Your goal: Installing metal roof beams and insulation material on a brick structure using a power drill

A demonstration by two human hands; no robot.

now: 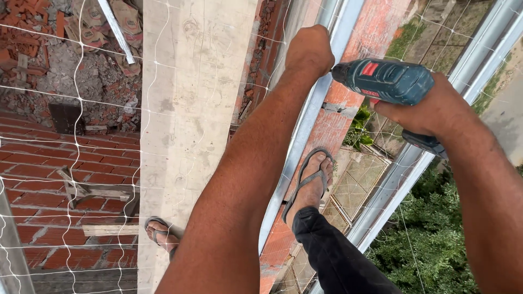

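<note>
Drilling step: right hand [430, 111] fingers grip the drill [389, 81], left hand [309, 50] fingers clamp the metal rail [305, 125]. Next probably needs steady pressure

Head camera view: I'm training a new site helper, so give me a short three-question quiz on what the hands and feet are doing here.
1. True or false: the right hand holds the blue-green cordless drill.
2. What does the left hand grip?
A. a red clay tile
B. the long silvery metal rail
C. the white string netting
3. Fill in: the drill's tip points toward the ____ hand.

Key
1. True.
2. B: the hand is closed on the rail.
3. Left: the tip sits right beside it, at the rail.
</note>
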